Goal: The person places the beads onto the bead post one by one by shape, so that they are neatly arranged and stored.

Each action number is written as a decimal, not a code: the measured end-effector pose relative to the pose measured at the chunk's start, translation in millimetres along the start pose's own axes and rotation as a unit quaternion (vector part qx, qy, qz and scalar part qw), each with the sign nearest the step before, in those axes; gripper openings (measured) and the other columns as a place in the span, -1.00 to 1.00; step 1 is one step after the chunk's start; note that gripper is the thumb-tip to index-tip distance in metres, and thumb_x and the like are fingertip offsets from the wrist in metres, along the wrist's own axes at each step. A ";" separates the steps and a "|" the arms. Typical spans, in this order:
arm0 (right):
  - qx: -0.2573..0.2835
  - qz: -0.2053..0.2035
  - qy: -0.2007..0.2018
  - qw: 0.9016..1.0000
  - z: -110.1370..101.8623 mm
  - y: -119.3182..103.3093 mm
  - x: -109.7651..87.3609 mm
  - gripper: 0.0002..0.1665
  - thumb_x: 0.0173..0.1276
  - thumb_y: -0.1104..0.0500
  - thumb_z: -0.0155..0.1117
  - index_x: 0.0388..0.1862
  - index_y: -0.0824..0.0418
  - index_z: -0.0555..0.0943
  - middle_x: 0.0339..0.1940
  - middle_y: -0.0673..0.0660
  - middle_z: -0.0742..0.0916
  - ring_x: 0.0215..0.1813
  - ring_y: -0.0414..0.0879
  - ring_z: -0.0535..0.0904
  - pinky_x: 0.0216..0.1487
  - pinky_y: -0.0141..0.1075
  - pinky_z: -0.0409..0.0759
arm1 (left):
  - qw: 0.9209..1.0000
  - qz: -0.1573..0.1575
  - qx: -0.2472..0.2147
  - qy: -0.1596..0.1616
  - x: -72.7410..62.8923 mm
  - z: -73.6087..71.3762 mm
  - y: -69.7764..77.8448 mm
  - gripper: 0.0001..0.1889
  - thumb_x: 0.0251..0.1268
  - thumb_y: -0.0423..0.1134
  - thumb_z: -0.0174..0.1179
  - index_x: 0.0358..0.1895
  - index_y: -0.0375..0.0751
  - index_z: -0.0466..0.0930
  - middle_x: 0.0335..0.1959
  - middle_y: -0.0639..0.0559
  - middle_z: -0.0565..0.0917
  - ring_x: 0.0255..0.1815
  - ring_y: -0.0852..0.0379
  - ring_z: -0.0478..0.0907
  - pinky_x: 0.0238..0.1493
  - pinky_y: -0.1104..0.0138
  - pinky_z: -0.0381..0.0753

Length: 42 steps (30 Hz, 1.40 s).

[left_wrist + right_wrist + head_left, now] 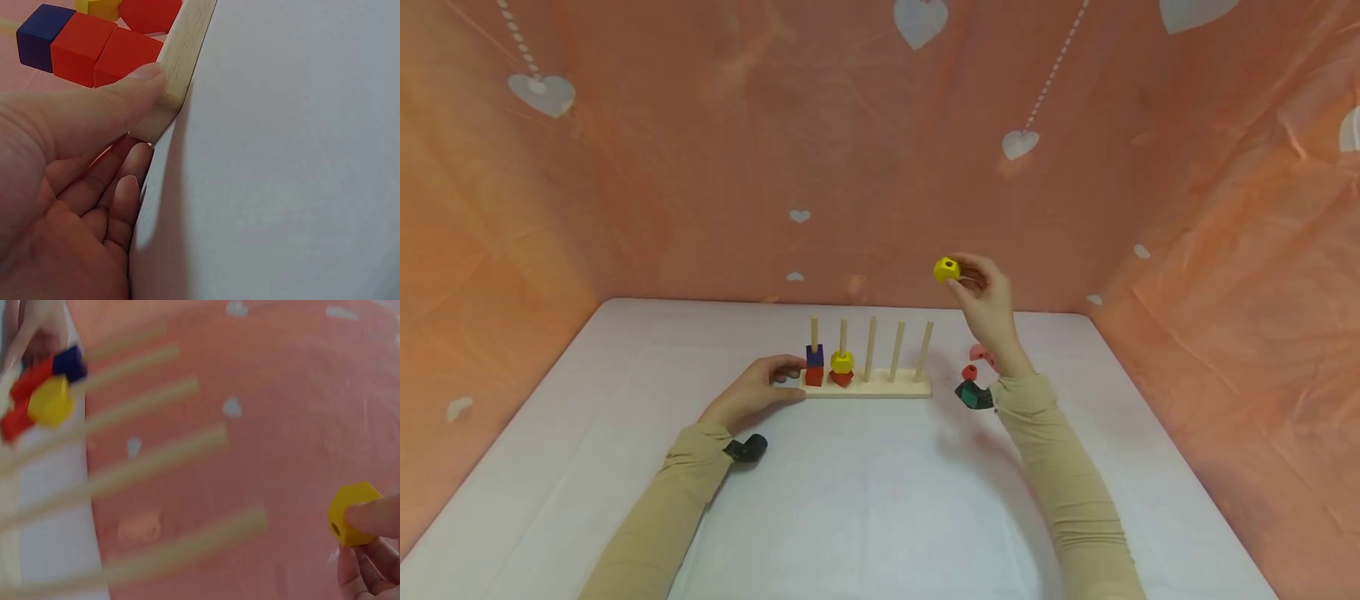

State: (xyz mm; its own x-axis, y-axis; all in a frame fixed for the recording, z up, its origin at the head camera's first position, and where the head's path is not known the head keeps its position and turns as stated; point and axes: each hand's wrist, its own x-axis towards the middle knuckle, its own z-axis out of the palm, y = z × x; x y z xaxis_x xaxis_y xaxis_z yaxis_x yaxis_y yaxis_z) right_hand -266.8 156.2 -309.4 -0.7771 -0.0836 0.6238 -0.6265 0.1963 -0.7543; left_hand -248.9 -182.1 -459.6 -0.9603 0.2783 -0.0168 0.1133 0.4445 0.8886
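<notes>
Aloft to the right of the rack (pixel 868 390), the bead (pixel 943 272) is pinched between fingers of the right hand (pixel 988 312). The left hand (pixel 752 392) grips the rack's left end. A blue cube (pixel 815 357) tops red cubes (pixel 84 48) beside a yellow block (pixel 842 363); red and pink pieces (pixel 969 372) lie on the surface (pixel 865 500).

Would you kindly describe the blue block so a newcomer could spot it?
A wooden rack on the white table is held by the left hand. On the peg nearest that hand, the blue block tops two red blocks; beside red and yellow neighbours, only it is blue.
</notes>
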 end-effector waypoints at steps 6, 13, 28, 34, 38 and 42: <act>0.030 -0.005 -0.045 0.999 19.2 -17.8 -4.8 -0.61 0.25 0.51 0.22 0.08 0.52 0.50 0.00 0.33 0.62 -0.03 -0.02 0.55 -0.02 -0.37 0.56 | 1.000 0.001 -0.007 0.001 -0.8 1.9 0.6 -0.41 0.12 -0.24 0.39 0.24 -0.24 0.43 0.13 -0.15 0.48 0.14 -0.09 0.36 0.25 0.04 0.32; 0.056 -0.014 -0.087 0.994 43.6 -28.3 -9.3 -0.62 0.26 0.53 0.19 0.08 0.52 0.49 0.00 0.32 0.61 -0.02 0.06 0.54 -0.01 -0.31 0.55 | 1.000 -0.013 -0.016 -0.002 0.5 2.3 2.2 -0.41 0.11 -0.22 0.40 0.25 -0.17 0.44 0.15 -0.11 0.48 0.17 -0.08 0.34 0.27 0.05 0.30; 0.052 -0.034 -0.152 0.986 87.6 -25.5 -22.2 -0.63 0.29 0.51 0.18 0.09 0.52 0.48 0.04 0.36 0.61 0.01 0.15 0.55 0.14 -0.05 0.49 | 1.000 -0.021 -0.019 -0.003 -1.4 2.1 3.9 -0.40 0.12 -0.21 0.39 0.26 -0.17 0.43 0.16 -0.11 0.47 0.17 -0.08 0.33 0.26 0.04 0.30; 0.021 -0.014 -0.157 0.987 98.8 -9.3 -29.1 -0.62 0.31 0.46 0.19 0.11 0.42 0.51 0.01 0.29 0.63 0.02 0.08 0.57 -0.01 -0.14 0.55 | 1.000 -0.022 -0.016 0.002 -1.5 1.9 2.9 -0.39 0.12 -0.20 0.39 0.27 -0.16 0.43 0.18 -0.12 0.46 0.19 -0.09 0.33 0.27 0.02 0.28; 0.005 -0.014 -0.155 0.988 100.6 -17.9 -33.6 -0.62 0.30 0.48 0.19 0.11 0.44 0.50 0.00 0.34 0.62 0.00 0.16 0.56 -0.17 -0.13 0.51 | 1.000 -0.020 -0.016 0.000 -1.0 0.6 1.5 -0.39 0.12 -0.20 0.40 0.27 -0.15 0.43 0.18 -0.12 0.47 0.20 -0.09 0.32 0.28 0.02 0.28; 0.008 -0.003 -0.150 0.989 102.5 -16.0 -33.9 -0.61 0.29 0.49 0.20 0.11 0.46 0.50 -0.01 0.35 0.63 0.00 0.16 0.56 -0.13 -0.16 0.55 | 1.000 -0.020 -0.016 -0.003 -0.6 -1.7 1.4 -0.38 0.11 -0.19 0.40 0.27 -0.15 0.43 0.18 -0.11 0.46 0.19 -0.09 0.32 0.27 0.02 0.29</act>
State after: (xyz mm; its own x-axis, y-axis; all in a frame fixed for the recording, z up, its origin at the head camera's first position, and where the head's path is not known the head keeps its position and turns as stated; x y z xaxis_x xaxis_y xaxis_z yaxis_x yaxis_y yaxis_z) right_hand -236.6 55.8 -339.5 -0.7540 -0.3714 0.5417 -0.6308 0.1798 -0.7548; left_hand -248.6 -183.1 -457.6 -0.9624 0.2660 -0.0552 0.0665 0.4276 0.9015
